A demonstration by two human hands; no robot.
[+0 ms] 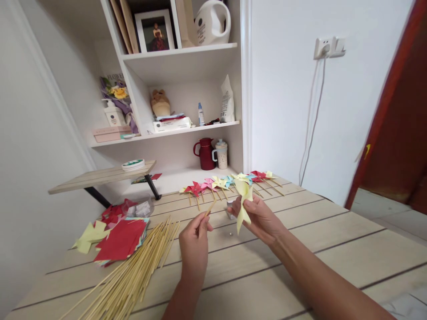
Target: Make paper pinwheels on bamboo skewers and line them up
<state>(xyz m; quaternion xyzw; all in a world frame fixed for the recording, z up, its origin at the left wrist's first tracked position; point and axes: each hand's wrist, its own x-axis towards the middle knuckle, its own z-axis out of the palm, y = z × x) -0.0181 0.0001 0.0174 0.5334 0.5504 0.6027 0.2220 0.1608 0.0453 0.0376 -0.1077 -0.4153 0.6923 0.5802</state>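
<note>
My left hand point(194, 238) pinches a thin bamboo stick point(210, 208) that points up and to the right. My right hand point(259, 216) holds a folded pale yellow paper pinwheel point(243, 200) upright above the wooden table point(300, 258). The stick's tip is close to the pinwheel but apart from it. A row of finished paper pinwheels point(230, 182) in red, pink, yellow and blue lies along the table's far edge, just behind my hands.
A pile of bamboo sticks point(133, 271) lies at the front left. Red and yellow paper squares point(113, 235) and a clear plastic bag point(140, 207) sit left. White shelves point(183, 129) with a red jug point(204, 153) stand behind. A small raised board point(100, 177) is at left.
</note>
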